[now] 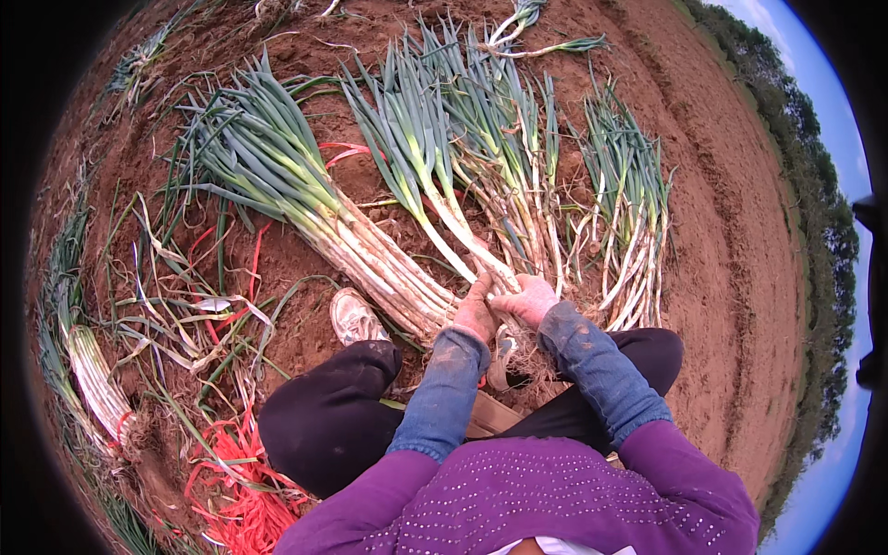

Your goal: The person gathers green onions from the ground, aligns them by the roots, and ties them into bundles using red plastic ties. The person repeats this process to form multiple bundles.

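Observation:
My left hand (477,310) is closed around the white stems of a few long green onions (454,220), whose leaves fan away from me. Close beside it, my right hand (527,300) grips the lower end of the same stems, with stringy roots hanging below. A thick bundle of green onions (326,208) lies to the left, its white ends reaching near my left wrist. Just beyond my hands lies a looser pile of green onions (517,166) with dry, soiled outer skins. Thinner green onions (628,215) lie on the right, by my knee.
A heap of red plastic ties (243,485) sits at lower left. Peeled leaves (187,312) and loose red strips litter the soil. One tied green onion bundle (100,374) lies far left. My shoe (355,317) is beside the thick bundle. Bare furrowed soil (735,277) stretches right.

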Available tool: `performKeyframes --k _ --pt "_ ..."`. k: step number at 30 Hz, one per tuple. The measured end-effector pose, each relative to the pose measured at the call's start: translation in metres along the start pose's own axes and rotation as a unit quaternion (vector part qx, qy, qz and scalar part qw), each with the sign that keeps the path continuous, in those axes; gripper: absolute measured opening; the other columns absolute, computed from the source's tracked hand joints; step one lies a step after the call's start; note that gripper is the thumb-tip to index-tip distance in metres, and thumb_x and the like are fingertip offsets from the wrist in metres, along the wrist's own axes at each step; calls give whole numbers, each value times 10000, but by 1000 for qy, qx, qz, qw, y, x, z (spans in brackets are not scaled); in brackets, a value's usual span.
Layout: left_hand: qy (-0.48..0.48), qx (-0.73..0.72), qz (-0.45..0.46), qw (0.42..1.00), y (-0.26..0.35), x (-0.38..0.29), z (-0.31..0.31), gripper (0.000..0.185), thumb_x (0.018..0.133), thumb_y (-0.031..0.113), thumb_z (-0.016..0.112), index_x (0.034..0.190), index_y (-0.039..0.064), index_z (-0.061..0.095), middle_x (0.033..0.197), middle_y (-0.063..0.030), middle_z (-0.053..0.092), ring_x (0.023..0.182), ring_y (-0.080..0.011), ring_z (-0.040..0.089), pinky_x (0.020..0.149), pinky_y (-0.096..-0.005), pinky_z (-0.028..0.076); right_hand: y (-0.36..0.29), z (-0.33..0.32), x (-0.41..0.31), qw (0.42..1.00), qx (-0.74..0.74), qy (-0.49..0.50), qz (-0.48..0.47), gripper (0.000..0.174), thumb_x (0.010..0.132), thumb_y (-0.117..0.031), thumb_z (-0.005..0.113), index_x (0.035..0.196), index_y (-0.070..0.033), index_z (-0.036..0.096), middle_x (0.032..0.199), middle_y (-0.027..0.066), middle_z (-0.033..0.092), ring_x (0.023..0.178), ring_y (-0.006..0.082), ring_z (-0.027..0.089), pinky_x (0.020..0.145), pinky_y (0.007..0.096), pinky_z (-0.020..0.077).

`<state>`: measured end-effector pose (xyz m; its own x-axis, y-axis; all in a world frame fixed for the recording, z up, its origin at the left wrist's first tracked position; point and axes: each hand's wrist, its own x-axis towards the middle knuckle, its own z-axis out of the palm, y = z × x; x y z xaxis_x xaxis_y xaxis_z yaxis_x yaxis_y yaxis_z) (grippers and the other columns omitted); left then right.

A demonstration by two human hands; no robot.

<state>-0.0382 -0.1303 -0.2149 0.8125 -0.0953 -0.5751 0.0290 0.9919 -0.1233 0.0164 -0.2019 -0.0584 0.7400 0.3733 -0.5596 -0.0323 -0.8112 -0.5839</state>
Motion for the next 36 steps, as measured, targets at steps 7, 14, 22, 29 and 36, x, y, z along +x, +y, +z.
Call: performKeyframes --k 7,14,22,29,36 --pt "64 -9 19 998 0 -18 17 192 981 95 560 1173 91 567 1073 -161 646 981 -342 670 857 -536 596 -55 -133 -36 903 409 107 -69 222 926 -240 670 964 -25 629 760 8 626 613 99 601 553 245 507" --pt "37 33 98 994 0 -25 33 440 923 -55 563 1329 26 415 1337 -280 527 1217 -455 571 986 -564 557 84 -28 -25 935 351 -11 42 383 867 -264 786 1102 32 725 1147 80 705 1069 166 631 963 307 456" --pt "47 192 101 975 -11 -14 26 437 906 -54 599 1319 -39 456 1213 -202 627 1037 -329 664 866 -443 596 97 10 -21 904 409 -74 104 459 921 -345 740 1229 -12 668 1062 63 709 965 165 638 886 329 488" --pt "99 179 -73 976 -14 -8 36 256 953 48 607 1184 -60 612 1125 -204 688 1011 -334 680 926 -464 579 103 5 -23 878 444 -100 151 423 845 -173 814 1215 -16 683 1116 63 719 1003 159 656 896 316 506" --pt "85 177 -42 980 -30 21 14 209 940 96 648 1094 -44 646 1004 -180 710 907 -342 703 840 -495 600 106 13 -26 856 483 -127 135 494 841 -216 829 1262 -28 650 1139 51 712 1018 162 655 893 314 504"
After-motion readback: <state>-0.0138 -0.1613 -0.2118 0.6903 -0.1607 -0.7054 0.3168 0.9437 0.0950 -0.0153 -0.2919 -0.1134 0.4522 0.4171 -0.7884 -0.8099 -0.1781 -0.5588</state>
